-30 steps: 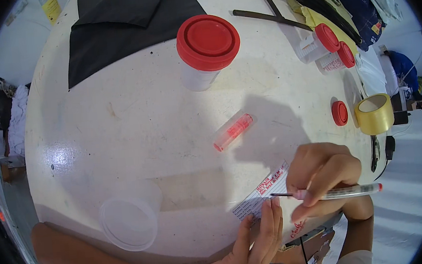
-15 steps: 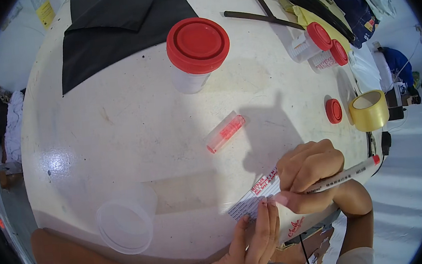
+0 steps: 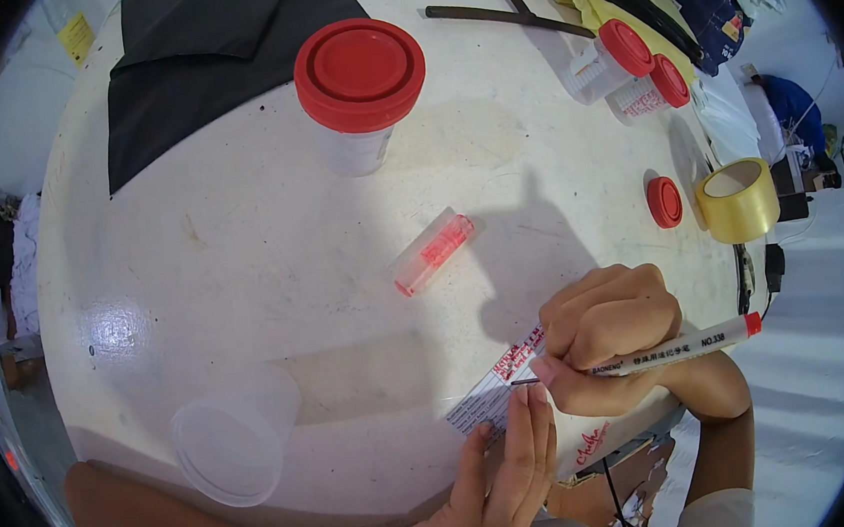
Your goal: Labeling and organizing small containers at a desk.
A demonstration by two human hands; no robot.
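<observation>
My right hand (image 3: 613, 322) grips a white marker pen (image 3: 685, 348) with a red end, its tip down near a printed label (image 3: 476, 401). Red writing or print runs along the label's upper edge, and small dark lines cover the rest. The fingers of my left hand (image 3: 502, 487) lie stretched out across the label's lower part, pressing it on the table. Beyond the hands, a clear plastic tube (image 3: 433, 252) with red marks lies on its side. An open clear plastic cup (image 3: 232, 446) rests tipped over at the left.
A clear jar with a large red lid (image 3: 360, 73) stands farther back beside black sheet material (image 3: 216, 91). At the right are two small red-lidded jars (image 3: 610, 58), a loose red lid (image 3: 665, 202) and a yellow tape roll (image 3: 738, 201). Dark strips (image 3: 511, 20) lie at the back.
The whole view has shifted slightly, moving the table things left and up. My right hand has moved a little over the label, with the pen now lying flatter. My left hand stays put.
</observation>
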